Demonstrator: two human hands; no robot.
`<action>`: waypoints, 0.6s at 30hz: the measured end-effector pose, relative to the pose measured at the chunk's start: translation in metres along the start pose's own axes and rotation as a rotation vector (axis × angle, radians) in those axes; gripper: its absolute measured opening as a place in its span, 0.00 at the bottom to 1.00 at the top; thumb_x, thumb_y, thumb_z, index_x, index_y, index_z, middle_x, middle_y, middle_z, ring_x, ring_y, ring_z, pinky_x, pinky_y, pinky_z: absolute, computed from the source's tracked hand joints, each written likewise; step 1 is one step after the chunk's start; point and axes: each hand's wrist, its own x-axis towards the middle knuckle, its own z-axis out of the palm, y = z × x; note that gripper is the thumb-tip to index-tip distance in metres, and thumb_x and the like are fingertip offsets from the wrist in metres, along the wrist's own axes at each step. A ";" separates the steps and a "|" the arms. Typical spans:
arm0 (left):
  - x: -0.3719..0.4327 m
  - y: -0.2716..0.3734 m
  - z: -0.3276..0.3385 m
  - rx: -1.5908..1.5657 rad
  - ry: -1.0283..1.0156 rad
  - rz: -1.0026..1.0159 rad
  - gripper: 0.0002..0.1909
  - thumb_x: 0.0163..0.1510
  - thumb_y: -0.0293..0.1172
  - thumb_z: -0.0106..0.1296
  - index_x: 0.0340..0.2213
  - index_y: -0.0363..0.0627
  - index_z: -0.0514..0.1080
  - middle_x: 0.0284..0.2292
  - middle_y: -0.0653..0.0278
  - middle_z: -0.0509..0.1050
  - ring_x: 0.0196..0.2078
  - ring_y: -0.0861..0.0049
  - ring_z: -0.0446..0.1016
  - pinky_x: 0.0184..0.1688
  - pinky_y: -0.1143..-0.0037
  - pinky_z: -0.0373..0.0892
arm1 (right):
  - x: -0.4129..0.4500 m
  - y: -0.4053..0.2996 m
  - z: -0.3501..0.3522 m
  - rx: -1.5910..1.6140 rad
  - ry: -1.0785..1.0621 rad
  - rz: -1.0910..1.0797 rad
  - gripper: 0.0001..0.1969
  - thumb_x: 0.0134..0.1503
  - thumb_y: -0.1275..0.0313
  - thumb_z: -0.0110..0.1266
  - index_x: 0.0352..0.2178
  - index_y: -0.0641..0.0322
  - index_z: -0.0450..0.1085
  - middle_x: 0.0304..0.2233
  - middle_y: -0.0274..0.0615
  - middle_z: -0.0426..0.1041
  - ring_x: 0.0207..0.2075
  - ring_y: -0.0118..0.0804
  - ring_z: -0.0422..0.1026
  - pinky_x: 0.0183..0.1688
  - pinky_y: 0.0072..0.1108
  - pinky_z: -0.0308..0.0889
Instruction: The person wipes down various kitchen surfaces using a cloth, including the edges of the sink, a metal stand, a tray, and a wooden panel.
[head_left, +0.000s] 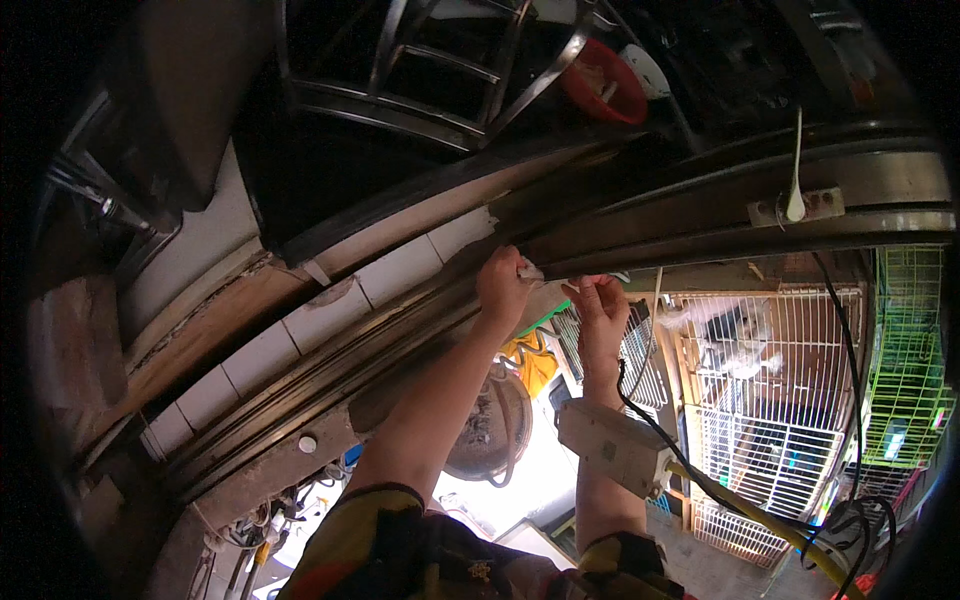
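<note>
Both my arms reach out along the edge of a long dark metal rail (645, 244). My left hand (504, 289) is closed, and a small whitish, crumpled piece (530, 271) pokes out between thumb and fingers. What it is made of cannot be told. Just to the right is my right hand (602, 304), with thumb and fingertips drawn together below the rail's edge. Whether something thin is pinched there is too small to tell. A pale electrical box (611, 446) on a yellow cable (765, 525) hangs in front of my right forearm.
White wire cages (772, 420), one with a furry animal (739, 341), stand right, beside a green wire cage (904, 360). A black cable (844, 330) hangs there. White tiles (397, 270) line the rail. A metal frame (420, 112) and a red bowl (606, 82) are at the top.
</note>
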 end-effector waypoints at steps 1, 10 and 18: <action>-0.001 -0.005 -0.001 0.091 -0.050 -0.081 0.09 0.34 0.20 0.54 0.19 0.42 0.64 0.21 0.57 0.66 0.25 0.60 0.69 0.26 0.69 0.65 | 0.000 -0.001 0.002 0.002 -0.004 0.002 0.06 0.54 0.73 0.51 0.29 0.65 0.65 0.28 0.37 0.70 0.33 0.28 0.69 0.40 0.26 0.68; 0.039 0.151 -0.024 -0.393 -0.050 0.154 0.10 0.38 0.22 0.57 0.21 0.39 0.64 0.22 0.64 0.66 0.23 0.75 0.68 0.25 0.75 0.65 | 0.008 0.027 -0.028 -0.114 0.112 -0.101 0.18 0.50 0.76 0.50 0.43 0.69 0.60 0.38 0.40 0.68 0.37 0.28 0.68 0.38 0.18 0.64; 0.030 0.128 0.000 -0.346 0.040 -0.024 0.13 0.33 0.22 0.58 0.19 0.42 0.61 0.20 0.60 0.64 0.20 0.62 0.66 0.21 0.69 0.63 | 0.003 0.017 -0.007 -0.079 0.075 -0.030 0.19 0.47 0.78 0.51 0.43 0.70 0.60 0.38 0.41 0.68 0.39 0.29 0.68 0.40 0.19 0.64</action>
